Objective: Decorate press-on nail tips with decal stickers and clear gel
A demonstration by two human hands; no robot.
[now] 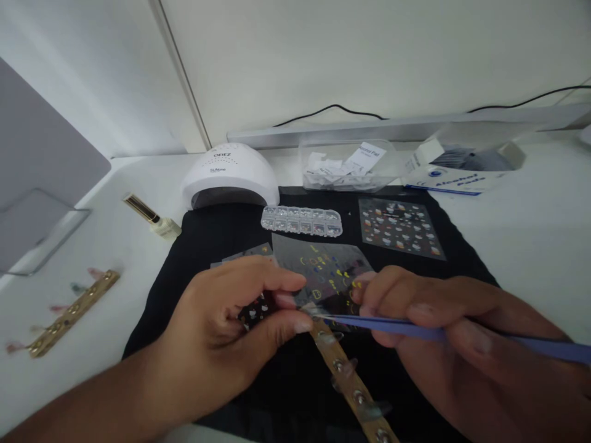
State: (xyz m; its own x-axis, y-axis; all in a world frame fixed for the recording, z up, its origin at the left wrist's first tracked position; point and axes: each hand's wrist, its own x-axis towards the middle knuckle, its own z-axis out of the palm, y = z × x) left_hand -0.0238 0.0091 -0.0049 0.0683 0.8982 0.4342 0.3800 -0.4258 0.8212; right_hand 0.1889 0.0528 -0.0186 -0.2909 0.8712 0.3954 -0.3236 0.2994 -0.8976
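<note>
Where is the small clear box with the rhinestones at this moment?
In the head view, the clear rhinestone box lies on the black mat near its far edge, just right of the white nail lamp and left of the sticker sheet.

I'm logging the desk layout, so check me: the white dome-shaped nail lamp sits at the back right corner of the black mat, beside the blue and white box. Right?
Not quite. The head view shows the white dome-shaped nail lamp at the back left corner of the black mat, not the right. The blue and white box sits far across at the back right, well apart from it.
</note>
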